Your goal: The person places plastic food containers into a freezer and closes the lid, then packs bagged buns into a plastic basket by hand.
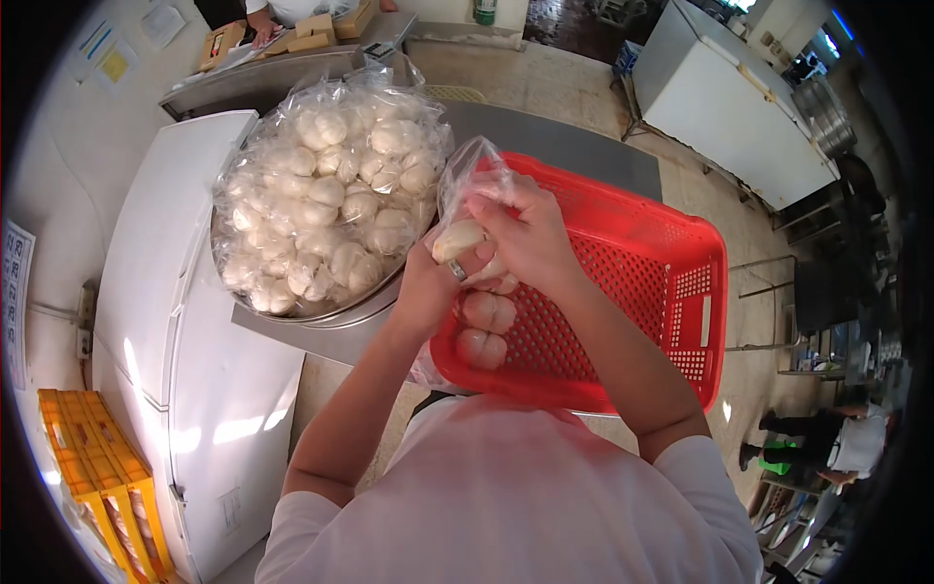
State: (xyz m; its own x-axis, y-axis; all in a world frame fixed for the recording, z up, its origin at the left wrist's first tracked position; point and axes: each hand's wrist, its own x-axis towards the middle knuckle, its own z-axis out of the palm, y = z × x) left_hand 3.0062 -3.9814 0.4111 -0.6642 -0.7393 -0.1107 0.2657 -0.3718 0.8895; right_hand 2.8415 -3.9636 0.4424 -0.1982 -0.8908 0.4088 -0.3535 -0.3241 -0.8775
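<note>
your left hand (438, 282) is curled round a pale, rounded piece (459, 239) in thin clear plastic, a ring showing on one finger. your right hand (527, 226) is nearly closed, its fingers gathering the clear bag (477, 175) around that piece, right up against your left hand. both hands are over the left end of the red basket (717, 292), and the loose plastic rises above your fingers.

below your hands, more wrapped pale pieces (484, 329) lie in a row along the basket's left side, and the perforated floor shows to their right. just beside the basket, on your left, a wide metal bowl (342, 319) holds a tall heap of bagged pale pieces (326, 200). bowl and basket both sit on the grey table (584, 148).

further left there's a white cabinet (185, 204), with a yellow crate (97, 443) near its lower end. across from you, another person's hand (263, 27) rests near some cardboard boxes (313, 34). a white chest (730, 107) stands at the upper right, and a person in a white top (858, 443) is well apart from you at the far right.
</note>
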